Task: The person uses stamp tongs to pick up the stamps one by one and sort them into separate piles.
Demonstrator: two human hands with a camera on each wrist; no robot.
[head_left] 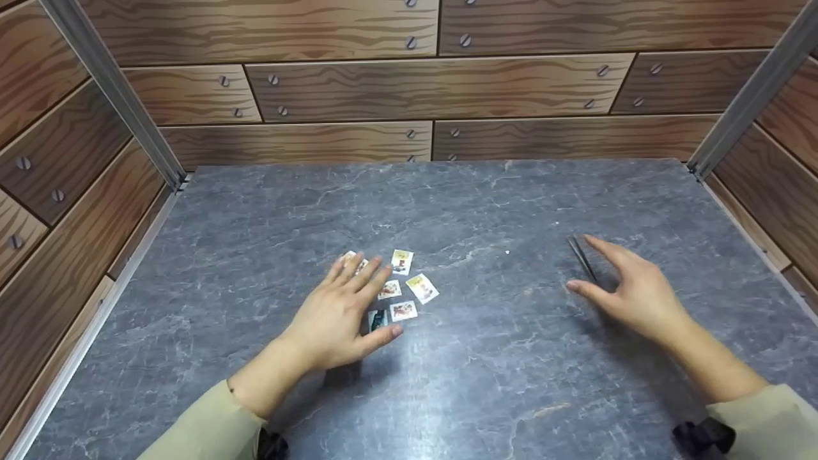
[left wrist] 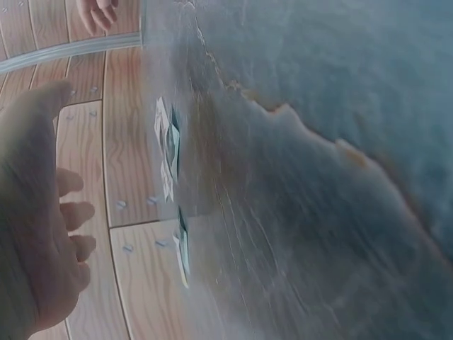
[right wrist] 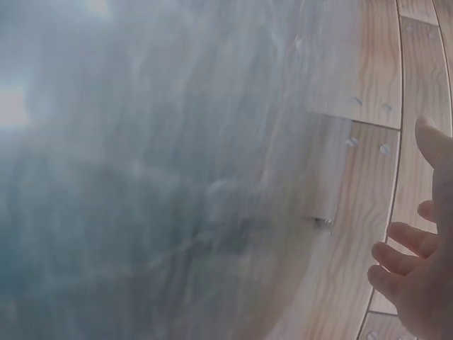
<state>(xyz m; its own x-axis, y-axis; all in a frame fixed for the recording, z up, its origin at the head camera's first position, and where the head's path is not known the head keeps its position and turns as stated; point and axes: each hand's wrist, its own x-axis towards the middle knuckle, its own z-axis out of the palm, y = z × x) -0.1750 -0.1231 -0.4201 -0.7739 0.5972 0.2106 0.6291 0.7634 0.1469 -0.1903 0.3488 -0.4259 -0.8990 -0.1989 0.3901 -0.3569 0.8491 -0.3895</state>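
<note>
Stamps [head_left: 422, 289] lie picture-side up in a loose cluster left of centre on the table [head_left: 511, 358], probably so each design shows. Over the leftmost hangs the left hand [head_left: 339, 316], fingers straight, slightly spread, pinching nothing. Across to the right, slim tweezers [head_left: 583, 260], presumably parked for easy reach, lie by the right hand [head_left: 642, 291], thumb and fingers parted, gripping nothing.

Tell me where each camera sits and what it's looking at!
Head: on the person's head, facing forward and down at tabletop, stamps, tweezers; shows left hand, right hand, sleeves.
Left wrist: on that wrist, facing across tabletop and stamps towards wood-patterned wall; shows left hand and, at the top, right hand.
Right wrist: on that wrist, facing across tabletop towards wood-patterned wall; shows right hand at the right edge.
Head and left wrist views share the stamps and both hands.
</note>
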